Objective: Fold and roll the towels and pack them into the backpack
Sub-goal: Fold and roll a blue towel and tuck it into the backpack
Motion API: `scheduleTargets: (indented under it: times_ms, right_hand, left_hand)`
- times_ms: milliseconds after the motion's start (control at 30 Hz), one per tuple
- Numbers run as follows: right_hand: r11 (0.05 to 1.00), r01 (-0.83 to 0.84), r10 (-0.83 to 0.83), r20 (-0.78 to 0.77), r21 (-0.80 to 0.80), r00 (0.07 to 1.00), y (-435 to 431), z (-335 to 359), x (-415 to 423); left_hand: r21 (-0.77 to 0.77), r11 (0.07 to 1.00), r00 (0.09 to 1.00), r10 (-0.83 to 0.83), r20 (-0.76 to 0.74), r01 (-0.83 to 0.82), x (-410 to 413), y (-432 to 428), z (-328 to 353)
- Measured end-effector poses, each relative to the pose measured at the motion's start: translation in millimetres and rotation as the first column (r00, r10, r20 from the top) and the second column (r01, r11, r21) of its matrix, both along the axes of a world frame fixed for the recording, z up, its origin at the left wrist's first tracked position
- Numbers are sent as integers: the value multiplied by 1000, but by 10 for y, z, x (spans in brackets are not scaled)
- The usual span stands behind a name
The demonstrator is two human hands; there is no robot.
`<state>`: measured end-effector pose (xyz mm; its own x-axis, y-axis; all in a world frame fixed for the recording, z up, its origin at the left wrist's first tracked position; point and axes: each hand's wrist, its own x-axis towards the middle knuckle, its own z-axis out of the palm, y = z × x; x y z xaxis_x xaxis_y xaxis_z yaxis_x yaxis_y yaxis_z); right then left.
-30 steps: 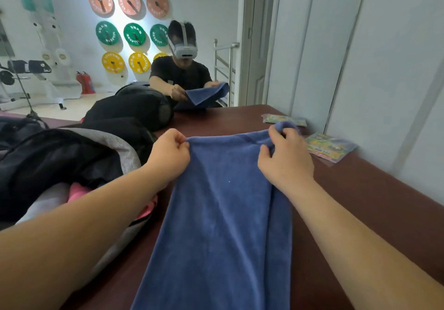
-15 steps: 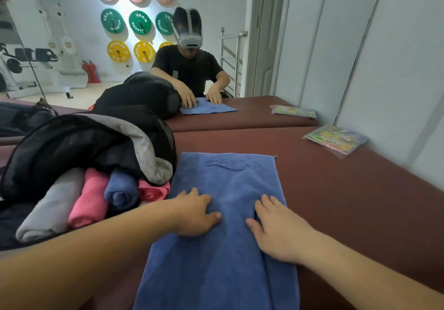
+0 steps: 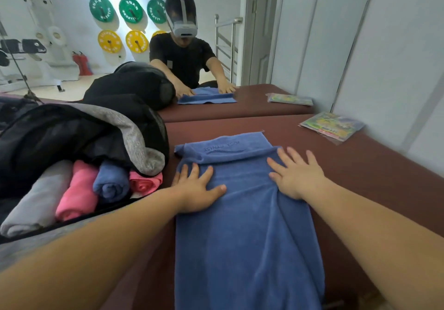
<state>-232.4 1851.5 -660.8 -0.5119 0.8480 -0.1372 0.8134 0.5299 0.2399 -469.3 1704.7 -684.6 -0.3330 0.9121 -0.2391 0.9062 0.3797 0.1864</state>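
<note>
A long blue towel (image 3: pixel 242 233) lies folded lengthwise on the dark red table (image 3: pixel 374 180), running from the near edge away from me. Its far end shows a stitched logo. My left hand (image 3: pixel 199 187) presses flat on the towel's left side with fingers spread. My right hand (image 3: pixel 298 175) lies flat on the right side, fingers straight and pointing away. To the left, the open black and grey backpack (image 3: pixel 79 137) lies on its side. Inside it sit rolled towels: a grey one (image 3: pixel 36 209), a pink one (image 3: pixel 77 194), a blue one (image 3: pixel 110 182) and another pink one (image 3: pixel 144 182).
A mirror runs along the table's far edge and shows a person with a headset (image 3: pixel 182 53) and the same towel. A plastic packet (image 3: pixel 331 125) lies at the far right of the table, close to the white wall panels (image 3: pixel 384 57).
A second ago both hands held the towel's far edge up. They laid it flat, and since half a second ago they have slid further up the towel, bunching its far end.
</note>
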Motion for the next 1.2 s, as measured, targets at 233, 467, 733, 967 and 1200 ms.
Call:
scheduleTargets:
  times_ms: [233,467,733,967,1200]
  right_hand:
    - [979,-188,202,-558,82,805,-598,279,52]
    - [940,-314,207,-510,-133,835,-1580,142,658]
    - [875,-484,454,-372,15,810,-2135,125,808]
    - [885,-417,462,-509,208,726,-2238,-49,912]
    - [978,-160,-72,-936,-134,345,-1798,411,1081]
  left_hand:
    - [471,848,962,-275,2,242,93,-386,295]
    - [242,530,582,-765,-276,812,691,-1667,371]
    - [322,595,675,-681,-284,736,763,-1809,251]
    - [595,802,880,-322,349,58,564,-1555,623]
    - [468,884,729,-319,605,-2,288,-1568,893]
